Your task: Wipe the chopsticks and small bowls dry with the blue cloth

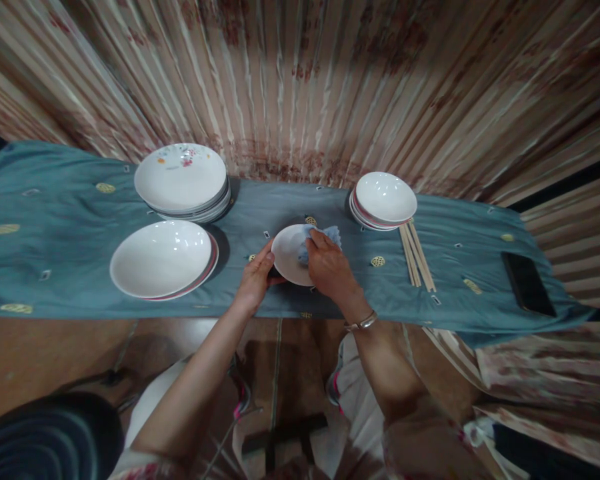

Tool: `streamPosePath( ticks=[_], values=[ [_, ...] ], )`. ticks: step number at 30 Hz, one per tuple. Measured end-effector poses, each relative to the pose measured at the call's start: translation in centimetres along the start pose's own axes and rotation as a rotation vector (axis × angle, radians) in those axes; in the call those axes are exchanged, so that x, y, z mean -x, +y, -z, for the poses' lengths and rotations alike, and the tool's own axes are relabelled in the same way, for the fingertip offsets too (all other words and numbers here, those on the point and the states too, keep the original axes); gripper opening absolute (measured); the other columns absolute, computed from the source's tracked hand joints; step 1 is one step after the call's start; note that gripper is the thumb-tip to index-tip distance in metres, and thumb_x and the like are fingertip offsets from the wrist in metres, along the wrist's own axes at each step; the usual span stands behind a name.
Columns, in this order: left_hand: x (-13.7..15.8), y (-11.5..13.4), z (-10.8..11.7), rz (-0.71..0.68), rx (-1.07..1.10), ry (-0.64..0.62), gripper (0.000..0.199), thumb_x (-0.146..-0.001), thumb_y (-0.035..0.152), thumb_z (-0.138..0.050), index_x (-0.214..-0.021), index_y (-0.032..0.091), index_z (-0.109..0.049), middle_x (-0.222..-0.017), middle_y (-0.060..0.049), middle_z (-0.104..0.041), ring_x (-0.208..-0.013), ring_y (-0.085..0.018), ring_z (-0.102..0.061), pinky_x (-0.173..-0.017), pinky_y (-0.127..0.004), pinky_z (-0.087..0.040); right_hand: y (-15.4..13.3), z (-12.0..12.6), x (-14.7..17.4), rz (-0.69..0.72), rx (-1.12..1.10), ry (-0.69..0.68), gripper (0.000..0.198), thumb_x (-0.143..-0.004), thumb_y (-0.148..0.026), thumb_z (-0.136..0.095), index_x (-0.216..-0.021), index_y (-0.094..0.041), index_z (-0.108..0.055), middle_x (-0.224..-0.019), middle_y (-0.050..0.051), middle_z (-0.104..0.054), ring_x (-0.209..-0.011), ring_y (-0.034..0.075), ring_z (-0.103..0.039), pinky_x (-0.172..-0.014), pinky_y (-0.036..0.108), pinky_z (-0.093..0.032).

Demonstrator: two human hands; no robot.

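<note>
A small white bowl (289,255) is held above the middle of the cloth-covered table. My left hand (258,272) grips its left rim, thumb on the edge and fingers underneath. Inside the bowl, my right hand (329,263) presses a blue cloth (333,235) against the right part of the inner surface. The cloth is bunched under the fingers, and a frilled edge sticks out past them. A stack of small white bowls (386,197) stands to the right of my hands, with several wooden chopsticks (417,257) lying just in front of it.
At the left, a stack of white plates (180,177) with a floral print stands behind larger white bowls (161,259). A black phone (528,283) lies at the right end of the teal tablecloth (450,233). A pleated curtain (300,93) hangs behind the table.
</note>
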State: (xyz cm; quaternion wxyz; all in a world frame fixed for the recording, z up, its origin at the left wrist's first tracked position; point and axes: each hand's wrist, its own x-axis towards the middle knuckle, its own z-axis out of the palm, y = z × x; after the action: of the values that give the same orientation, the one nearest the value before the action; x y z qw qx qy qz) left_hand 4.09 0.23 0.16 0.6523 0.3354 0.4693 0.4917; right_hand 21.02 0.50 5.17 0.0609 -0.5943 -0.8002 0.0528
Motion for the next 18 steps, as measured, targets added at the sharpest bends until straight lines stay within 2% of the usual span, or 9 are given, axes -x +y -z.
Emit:
streamPosePath(
  ticks=[8, 13, 18],
  values=[
    [0.0, 0.1, -0.1, 0.001, -0.008, 0.005, 0.058, -0.08, 0.046, -0.073, -0.133, 0.024, -0.065, -0.126, -0.01, -0.07, -0.118, -0.031, -0.064, -0.08, -0.042, -0.064, 0.3, 2.3, 0.3, -0.017, 0.117, -0.218, 0.035, -0.095, -0.008, -0.038, -0.107, -0.008, -0.071, -0.122, 0.018, -0.068, -0.118, 0.031, -0.061, -0.101, 0.043, -0.048],
    [0.1, 0.0, -0.1, -0.002, -0.011, 0.007, 0.057, -0.08, 0.046, -0.073, -0.132, 0.024, -0.066, -0.127, -0.01, -0.07, -0.116, -0.03, -0.065, -0.079, -0.042, -0.064, 0.2, 2.7, 0.6, -0.002, 0.129, -0.279, 0.036, -0.098, -0.013, -0.037, -0.1, -0.01, -0.073, -0.109, 0.02, -0.074, -0.108, 0.029, -0.067, -0.094, 0.038, -0.049],
    [0.0, 0.0, -0.1, 0.003, -0.019, 0.011, 0.053, -0.082, 0.045, -0.071, -0.131, 0.025, -0.067, -0.128, -0.009, -0.069, -0.113, -0.029, -0.066, -0.076, -0.039, -0.064, 0.1, 2.5, 0.6, 0.034, 0.059, -0.318, 0.038, -0.101, -0.018, -0.036, -0.099, -0.013, -0.073, -0.107, 0.015, -0.076, -0.106, 0.026, -0.069, -0.087, 0.033, -0.048]
  ],
)
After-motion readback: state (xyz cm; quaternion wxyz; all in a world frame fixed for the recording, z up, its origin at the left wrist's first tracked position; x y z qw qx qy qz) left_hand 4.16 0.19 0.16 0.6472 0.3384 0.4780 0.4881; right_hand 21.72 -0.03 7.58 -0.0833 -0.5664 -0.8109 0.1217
